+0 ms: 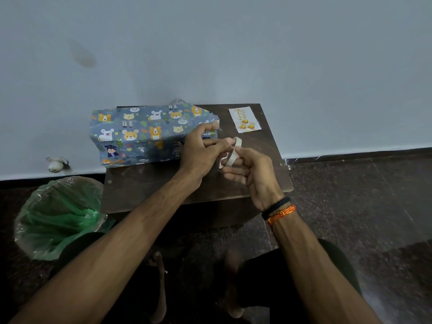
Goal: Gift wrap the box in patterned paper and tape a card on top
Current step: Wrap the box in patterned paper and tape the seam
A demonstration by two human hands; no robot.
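The box [145,134] lies on the left part of a small dark wooden table [152,183], covered in blue paper printed with bears and other animals; its right end shows loose, crumpled paper. A white card [244,119] with gold balls and gold lettering lies flat at the table's back right. My right hand [252,174] grips a roll of clear tape [233,153] just right of the box. My left hand [203,148] pinches at the roll's upper edge with thumb and forefinger, its other fingers near the box's right end.
A bin lined with a green plastic bag [58,216] stands on the dark floor left of the table. A pale wall rises right behind the table. A small white fitting [56,163] sits low on the wall at the left. My bare feet are under the table's front edge.
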